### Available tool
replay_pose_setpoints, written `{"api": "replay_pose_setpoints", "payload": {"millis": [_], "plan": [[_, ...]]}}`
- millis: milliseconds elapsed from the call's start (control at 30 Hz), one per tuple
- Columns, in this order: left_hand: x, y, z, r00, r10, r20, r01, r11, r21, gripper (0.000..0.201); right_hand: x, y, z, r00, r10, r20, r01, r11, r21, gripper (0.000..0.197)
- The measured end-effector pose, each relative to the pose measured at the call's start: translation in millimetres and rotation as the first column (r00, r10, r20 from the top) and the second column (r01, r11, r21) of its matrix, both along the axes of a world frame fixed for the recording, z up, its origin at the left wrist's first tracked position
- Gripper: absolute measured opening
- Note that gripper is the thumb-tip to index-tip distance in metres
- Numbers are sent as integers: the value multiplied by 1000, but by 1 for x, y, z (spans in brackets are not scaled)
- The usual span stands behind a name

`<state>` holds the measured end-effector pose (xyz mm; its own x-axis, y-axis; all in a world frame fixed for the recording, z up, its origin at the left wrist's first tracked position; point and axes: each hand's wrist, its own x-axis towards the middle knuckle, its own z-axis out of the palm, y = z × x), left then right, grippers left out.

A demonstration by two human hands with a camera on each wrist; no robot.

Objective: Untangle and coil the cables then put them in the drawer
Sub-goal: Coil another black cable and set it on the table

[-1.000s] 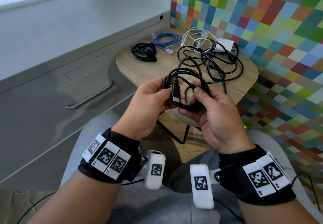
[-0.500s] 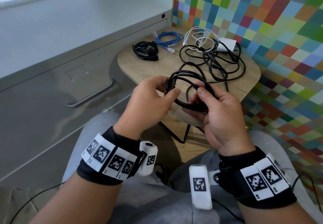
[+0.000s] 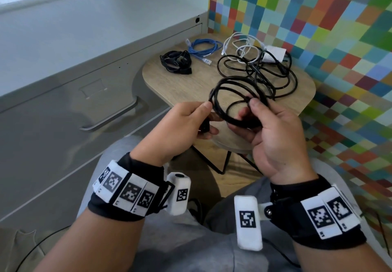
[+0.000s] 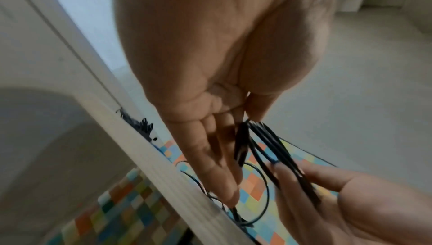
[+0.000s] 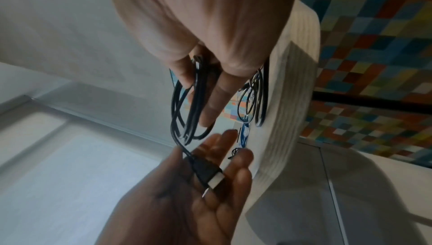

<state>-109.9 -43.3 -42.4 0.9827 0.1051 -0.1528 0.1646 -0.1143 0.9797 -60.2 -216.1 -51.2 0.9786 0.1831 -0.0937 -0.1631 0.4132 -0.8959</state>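
Observation:
A black cable (image 3: 231, 93) wound in several loops hangs between both hands over my lap, just before the table edge. My right hand (image 3: 257, 110) grips the coil's right side, thumb on top and fingers curled beneath (image 5: 210, 91). My left hand (image 3: 201, 117) pinches the cable's end at the coil's left side, where thumb meets fingers. The USB plug (image 5: 208, 173) lies across the left fingers. In the left wrist view the strands (image 4: 271, 143) run from the left fingertips (image 4: 229, 193) to the right hand (image 4: 350, 202).
On the round wooden table (image 3: 182, 87) lie a coiled black cable (image 3: 176, 61), a blue cable (image 3: 203, 48), a white cable (image 3: 241, 44) with a white adapter (image 3: 274, 54), and tangled black cables (image 3: 265, 74). A grey drawer front with a handle (image 3: 110, 119) stands at left.
The left hand has turned and drawn the plug end from the coil's front out to its left side. The loops now stand wider between the hands.

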Motion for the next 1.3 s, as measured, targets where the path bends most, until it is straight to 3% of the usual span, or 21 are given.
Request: {"api": "replay_pose_setpoints", "payload": {"millis": [100,167,433,600,800,1000,1133,1300], "plan": [[0,-6,-1,999,42,9,-39,977,-210,31,-4,4,0,999,31,17,-31,999,-9,15],[0,-8,-2,998,68,8,-63,960,-273,33,-5,4,1,999,32,18,-32,999,5,15],[3,-12,-6,993,94,66,-75,964,-255,29,-8,2,1,993,120,-13,-120,992,-47,13],[4,-7,-5,978,206,32,-182,919,-350,22,-5,3,-1,993,118,-28,-120,992,-50,13],[7,-7,-7,963,264,55,-238,928,-286,17,-5,3,-3,994,110,-18,-111,989,-101,19],[4,-8,-3,973,218,72,-157,860,-485,12,-4,2,-4,996,85,-10,-85,989,-121,18],[2,-12,3,974,204,100,-97,774,-626,16,-5,4,-9,997,42,72,-30,986,-163,16],[5,-15,3,958,277,74,-172,761,-626,31,-5,3,-15,956,-96,276,161,962,-223,9]]}}
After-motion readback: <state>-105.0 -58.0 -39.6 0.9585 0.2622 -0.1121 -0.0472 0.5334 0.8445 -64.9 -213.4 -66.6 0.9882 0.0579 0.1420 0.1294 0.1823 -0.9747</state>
